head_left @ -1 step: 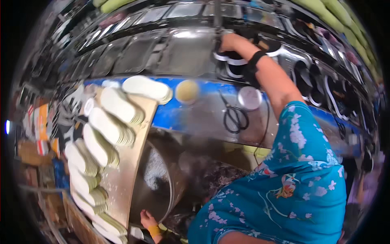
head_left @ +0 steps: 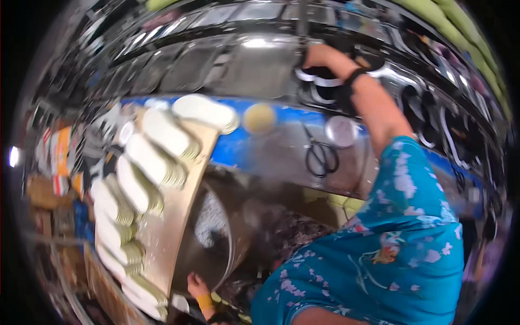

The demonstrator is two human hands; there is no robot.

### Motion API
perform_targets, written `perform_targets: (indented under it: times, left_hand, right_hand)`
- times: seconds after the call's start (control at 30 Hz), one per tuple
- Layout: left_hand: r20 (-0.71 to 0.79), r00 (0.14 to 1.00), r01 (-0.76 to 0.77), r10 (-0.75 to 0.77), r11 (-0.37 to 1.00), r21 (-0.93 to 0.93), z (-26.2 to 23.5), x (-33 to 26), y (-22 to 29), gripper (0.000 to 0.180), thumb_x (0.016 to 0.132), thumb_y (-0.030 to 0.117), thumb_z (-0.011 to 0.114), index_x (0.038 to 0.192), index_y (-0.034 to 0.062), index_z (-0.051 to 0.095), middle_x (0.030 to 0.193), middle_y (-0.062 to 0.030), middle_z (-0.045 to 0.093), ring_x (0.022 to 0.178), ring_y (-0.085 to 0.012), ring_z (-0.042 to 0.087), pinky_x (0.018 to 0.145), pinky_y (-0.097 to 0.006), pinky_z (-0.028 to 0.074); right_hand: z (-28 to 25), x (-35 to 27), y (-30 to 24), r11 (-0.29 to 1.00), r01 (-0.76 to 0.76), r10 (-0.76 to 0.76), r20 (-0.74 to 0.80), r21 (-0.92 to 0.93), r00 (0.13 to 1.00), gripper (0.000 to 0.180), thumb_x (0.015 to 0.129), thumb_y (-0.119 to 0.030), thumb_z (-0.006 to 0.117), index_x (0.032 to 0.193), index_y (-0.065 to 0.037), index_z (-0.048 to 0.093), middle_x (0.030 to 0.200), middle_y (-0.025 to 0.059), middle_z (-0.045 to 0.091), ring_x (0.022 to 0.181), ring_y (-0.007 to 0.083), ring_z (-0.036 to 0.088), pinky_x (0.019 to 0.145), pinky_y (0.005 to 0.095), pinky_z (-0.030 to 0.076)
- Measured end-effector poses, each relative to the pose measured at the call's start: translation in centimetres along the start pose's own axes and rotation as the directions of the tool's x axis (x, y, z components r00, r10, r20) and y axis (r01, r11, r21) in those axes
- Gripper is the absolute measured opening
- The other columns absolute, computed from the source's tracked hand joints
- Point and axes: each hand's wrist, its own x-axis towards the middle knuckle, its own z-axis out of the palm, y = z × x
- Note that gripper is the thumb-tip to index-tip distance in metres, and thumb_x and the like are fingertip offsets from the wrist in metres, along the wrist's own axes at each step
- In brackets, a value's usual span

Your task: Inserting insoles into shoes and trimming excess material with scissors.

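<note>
Right hand [head_left: 319,57] stretched to upper centre of the frame, closed round black-and-white rings [head_left: 319,81] hung for easy reach, left hand [head_left: 196,284] at lower centre gripping a metal bowl's rim [head_left: 230,254] beside stacked white discs [head_left: 157,162], scissors [head_left: 320,154] lying on the surface [head_left: 281,157]

Scissors [head_left: 322,156] and a round lid [head_left: 341,131] lay on the counter [head_left: 281,151] below the right hand's fingers [head_left: 314,54]; stacked discs [head_left: 157,157] sat far left.
</note>
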Motion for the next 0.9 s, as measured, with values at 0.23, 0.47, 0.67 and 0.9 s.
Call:
perform_targets:
  times: [0.23,0.47,0.67,0.9]
  left_hand:
    - [0.111,0.994,0.010,0.013,0.977,-0.211,-3.6,-2.8,9.3,0.024,0.086,0.014,0.056,0.104,-0.0017,0.059,0.091,-0.0113,0.065,0.077,-0.0157,0.062,0.071,-0.028,0.049]
    - [0.589,0.764,0.366,0.264,0.573,-0.733,-7.3,-4.4,20.5,0.048,0.093,0.028,0.047,0.134,0.0078,0.033,0.116,-0.0087,0.055,0.091,-0.0153,0.058,0.076,-0.025,0.046]
    - [0.099,0.976,0.119,-0.192,0.096,-0.988,-6.6,-8.0,19.8,0.046,0.091,0.026,0.051,0.127,0.0012,0.036,0.115,-0.0090,0.052,0.103,-0.0201,0.053,0.090,-0.033,0.043]
    - [-0.343,0.873,0.222,-0.346,0.909,-0.352,-3.2,-4.8,5.7,0.074,0.081,0.035,0.062,0.131,-0.0084,0.028,0.130,-0.0262,0.036,0.122,-0.0346,0.036,0.104,-0.040,0.024]
  right_hand:
    - [-5.3,-8.4,1.9,0.760,-0.018,0.311,-0.339,0.650,0.888,0.030,0.081,-0.032,0.059,0.086,-0.003,0.064,0.068,0.0017,0.058,0.062,0.0076,0.050,0.060,0.0245,0.041]
    - [-7.7,-24.4,-26.2,0.676,0.677,-0.715,-0.479,-0.291,0.509,0.013,0.055,-0.024,0.065,0.054,-0.015,0.055,0.055,0.0003,0.045,0.053,0.0183,0.050,0.049,0.0335,0.042]
    - [2.8,-27.9,-41.9,-0.147,0.987,-0.899,-0.425,0.072,-0.103,0.012,0.064,-0.019,0.054,0.063,-0.009,0.048,0.056,0.0048,0.050,0.057,0.0215,0.053,0.065,0.0339,0.043]
    - [11.2,-30.0,-48.8,-0.050,0.965,-0.921,-0.387,0.259,0.056,0.025,0.071,-0.013,0.054,0.096,-0.007,0.053,0.067,0.0060,0.055,0.068,0.0238,0.056,0.069,0.0340,0.041]
